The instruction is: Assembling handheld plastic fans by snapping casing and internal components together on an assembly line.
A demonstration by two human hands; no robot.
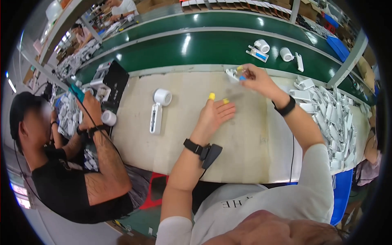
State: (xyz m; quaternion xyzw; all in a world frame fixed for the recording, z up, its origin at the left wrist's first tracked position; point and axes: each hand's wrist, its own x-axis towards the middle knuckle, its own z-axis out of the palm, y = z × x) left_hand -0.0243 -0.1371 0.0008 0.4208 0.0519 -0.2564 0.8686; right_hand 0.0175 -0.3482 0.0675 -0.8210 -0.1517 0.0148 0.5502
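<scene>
My left hand point(217, 111) hovers over the pale work table point(245, 143), fingers stretched out and holding nothing. Yellow covers sit on its thumb and one finger. Toward the table's far edge, my right hand point(258, 81) pinches a small white plastic part point(232, 74), slightly blurred, with a bit of blue showing by the fingers. To the left of my left hand, a white device point(156, 118) with a round head point(162, 97) and a long slotted body lies on the table, apart from both hands.
White plastic housings point(326, 114) are heaped at the right. Beyond the table runs a green conveyor point(163, 53) carrying white round-headed devices point(261, 46). At the left, a co-worker point(77, 171) holds a teal tool point(76, 92) near a black box point(111, 83).
</scene>
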